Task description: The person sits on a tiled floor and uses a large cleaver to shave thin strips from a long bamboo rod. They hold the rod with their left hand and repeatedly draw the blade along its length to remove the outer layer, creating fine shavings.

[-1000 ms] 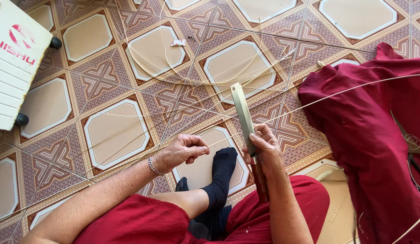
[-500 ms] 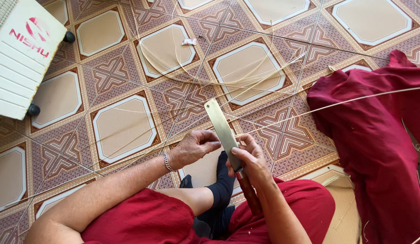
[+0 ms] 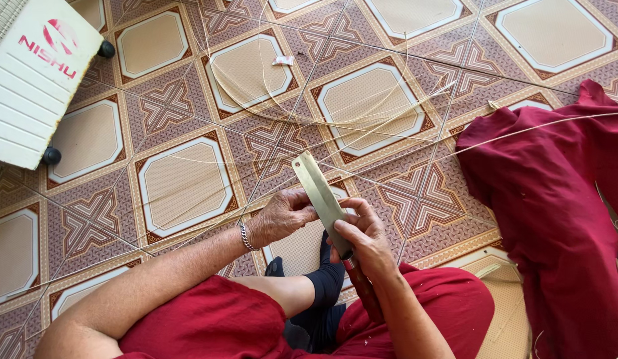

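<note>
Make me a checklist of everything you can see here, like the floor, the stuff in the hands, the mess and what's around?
Surface: patterned tile floor, brown and cream; the person sits on it.
Job's things: flat-bladed knife with a wooden handle, blade pointing away; thin pale strips looping and crossing over the tiles.
Clutter: small scrap on a far tile.
Hands: right hand wrapped around the knife near the handle; left hand pinched beside the blade, bracelet on the wrist.
Cables: nothing seen.
Surroundings: red cloth heaped on the right; white slatted box on black feet at top left; red clothes and a dark sock on the person.
</note>
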